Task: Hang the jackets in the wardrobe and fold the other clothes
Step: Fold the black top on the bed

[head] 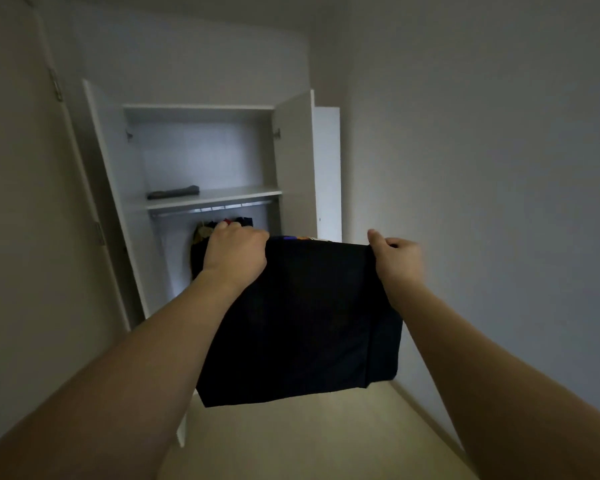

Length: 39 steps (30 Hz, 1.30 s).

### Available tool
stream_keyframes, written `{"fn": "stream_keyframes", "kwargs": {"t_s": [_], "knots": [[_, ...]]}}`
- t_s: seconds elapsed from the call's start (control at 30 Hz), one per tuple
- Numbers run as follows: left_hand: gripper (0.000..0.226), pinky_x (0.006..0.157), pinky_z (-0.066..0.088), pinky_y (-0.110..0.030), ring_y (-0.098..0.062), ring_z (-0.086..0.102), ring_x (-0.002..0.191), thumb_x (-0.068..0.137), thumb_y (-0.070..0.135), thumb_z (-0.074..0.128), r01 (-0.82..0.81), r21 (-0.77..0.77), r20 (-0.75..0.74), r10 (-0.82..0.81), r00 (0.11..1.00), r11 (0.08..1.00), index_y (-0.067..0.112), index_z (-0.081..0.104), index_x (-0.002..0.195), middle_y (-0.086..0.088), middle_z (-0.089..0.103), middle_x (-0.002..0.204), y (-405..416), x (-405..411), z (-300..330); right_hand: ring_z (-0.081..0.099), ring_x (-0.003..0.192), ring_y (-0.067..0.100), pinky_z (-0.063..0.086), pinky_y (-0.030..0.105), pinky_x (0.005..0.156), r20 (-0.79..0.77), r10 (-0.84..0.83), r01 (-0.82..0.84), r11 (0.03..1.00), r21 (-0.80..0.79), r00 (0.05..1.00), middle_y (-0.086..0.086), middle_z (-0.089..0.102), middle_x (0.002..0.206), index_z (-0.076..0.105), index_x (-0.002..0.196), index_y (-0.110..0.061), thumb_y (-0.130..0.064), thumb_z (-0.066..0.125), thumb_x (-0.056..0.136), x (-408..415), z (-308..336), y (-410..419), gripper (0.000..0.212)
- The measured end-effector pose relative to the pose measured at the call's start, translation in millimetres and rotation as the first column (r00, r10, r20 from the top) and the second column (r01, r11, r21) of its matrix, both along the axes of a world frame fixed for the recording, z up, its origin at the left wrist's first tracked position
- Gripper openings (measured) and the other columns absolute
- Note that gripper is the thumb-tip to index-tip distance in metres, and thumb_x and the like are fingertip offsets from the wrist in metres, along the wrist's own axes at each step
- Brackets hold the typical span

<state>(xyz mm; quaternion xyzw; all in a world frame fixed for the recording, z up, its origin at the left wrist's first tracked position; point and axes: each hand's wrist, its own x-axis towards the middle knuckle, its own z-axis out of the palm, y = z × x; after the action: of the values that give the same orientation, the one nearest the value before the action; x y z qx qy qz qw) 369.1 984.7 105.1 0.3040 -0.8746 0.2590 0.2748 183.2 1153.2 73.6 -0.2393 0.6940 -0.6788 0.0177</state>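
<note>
A black garment (302,320) hangs flat in front of me, held up by its top edge. My left hand (234,252) grips its top left corner with curled fingers. My right hand (397,258) pinches the top right corner. Behind it stands an open white wardrobe (201,150). A folded dark grey cloth (174,192) lies on its shelf (222,196). Under the shelf runs a metal rail (212,209), and colourful clothes (201,230) hang below it, partly hidden by my left hand and the garment.
The wardrobe's left door (108,174) and right door (297,161) stand open. A pale wall (482,168) runs close on the right. Light flooring (309,438) shows below the garment. Another white panel (21,168) is at the far left.
</note>
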Motion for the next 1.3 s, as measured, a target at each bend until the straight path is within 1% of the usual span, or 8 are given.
{"fn": "stream_keyframes", "kwargs": {"t_s": [0.17,0.37,0.6,0.83,1.0,1.07,1.17,1.3], "knots": [[0.021,0.084,0.038,-0.037,-0.027,0.058,0.09,0.084,0.01,0.049,-0.053,0.025,0.022,0.052,0.998,0.998,0.016,0.065,0.097,-0.005,0.068,0.09,-120,-27,-6,0.041,0.046,0.014,0.037,0.027,0.051,0.028,-0.006,0.005,1.0,0.027,1.0,-0.009,0.037,0.038,0.046,0.05,-0.016,-0.05,0.059,0.086,-29,-1,-129,0.051],[0.02,0.083,0.036,-0.035,-0.026,0.06,0.089,0.086,0.011,0.048,-0.133,-0.025,0.009,0.133,0.991,0.991,0.018,0.065,0.093,-0.003,0.068,0.089,-264,-81,-23,0.045,0.047,0.014,0.042,0.025,0.05,0.027,0.073,-0.073,0.997,0.014,0.997,-0.008,0.041,0.038,0.052,0.052,-0.015,-0.05,0.06,0.086,-100,-17,-287,0.05],[0.021,0.086,0.037,-0.038,-0.031,0.059,0.079,0.083,0.005,0.052,-0.188,-0.05,-0.085,0.183,0.979,0.981,0.013,0.071,0.09,-0.012,0.068,0.082,-430,-125,12,0.052,0.053,0.017,0.045,0.028,0.057,0.051,0.203,-0.203,0.979,-0.013,0.978,-0.002,0.049,0.048,0.053,0.055,-0.014,-0.048,0.06,0.086,-160,13,-478,0.047],[0.012,0.075,0.035,-0.036,-0.029,0.057,0.069,0.078,0.0,0.056,-0.252,-0.05,-0.133,0.244,0.961,0.966,0.008,0.062,0.07,-0.014,0.064,0.071,-610,-157,23,0.046,0.048,0.018,0.039,0.028,0.054,0.001,0.268,-0.268,0.963,-0.016,0.963,-0.004,0.044,0.043,0.049,0.051,-0.017,-0.049,0.059,0.085,-199,38,-678,0.048],[0.02,0.071,0.037,-0.035,-0.023,0.047,0.055,0.069,-0.008,0.06,-0.24,-0.084,-0.162,0.224,0.961,0.967,0.011,0.066,0.07,-0.01,0.06,0.059,-750,-200,31,0.042,0.046,0.018,0.038,0.028,0.054,0.003,0.303,-0.303,0.953,-0.021,0.953,-0.011,0.034,0.032,0.035,0.042,-0.021,-0.048,0.061,0.084,-246,46,-828,0.057],[0.021,0.071,0.038,-0.035,-0.022,0.046,0.053,0.068,-0.008,0.061,-0.232,-0.137,-0.166,0.209,0.964,0.963,0.012,0.066,0.069,-0.008,0.058,0.056,-803,-220,48,0.043,0.047,0.019,0.036,0.027,0.051,0.007,0.301,-0.301,0.953,-0.032,0.954,-0.007,0.037,0.036,0.037,0.042,-0.02,-0.048,0.062,0.084,-267,62,-885,0.056],[0.021,0.082,0.031,-0.034,-0.019,0.039,0.066,0.083,0.003,0.047,-0.347,-0.116,-0.126,0.333,0.934,0.931,0.017,0.051,0.068,-0.003,0.059,0.07,-887,-251,81,0.046,0.051,0.021,0.038,0.029,0.053,0.002,0.29,-0.29,0.956,-0.053,0.957,0.001,0.042,0.047,0.042,0.049,-0.017,-0.046,0.064,0.083,-298,92,-962,0.051],[0.026,0.089,0.032,-0.036,-0.02,0.039,0.068,0.085,0.005,0.046,-0.383,-0.129,-0.103,0.372,0.923,0.915,0.019,0.041,0.063,0.001,0.044,0.063,-968,-300,120,0.057,0.066,0.024,0.046,0.033,0.068,0.027,0.29,-0.288,0.956,-0.055,0.957,0.006,0.059,0.071,0.054,0.061,-0.01,-0.049,0.067,0.082,-345,128,-1053,0.046]]}}
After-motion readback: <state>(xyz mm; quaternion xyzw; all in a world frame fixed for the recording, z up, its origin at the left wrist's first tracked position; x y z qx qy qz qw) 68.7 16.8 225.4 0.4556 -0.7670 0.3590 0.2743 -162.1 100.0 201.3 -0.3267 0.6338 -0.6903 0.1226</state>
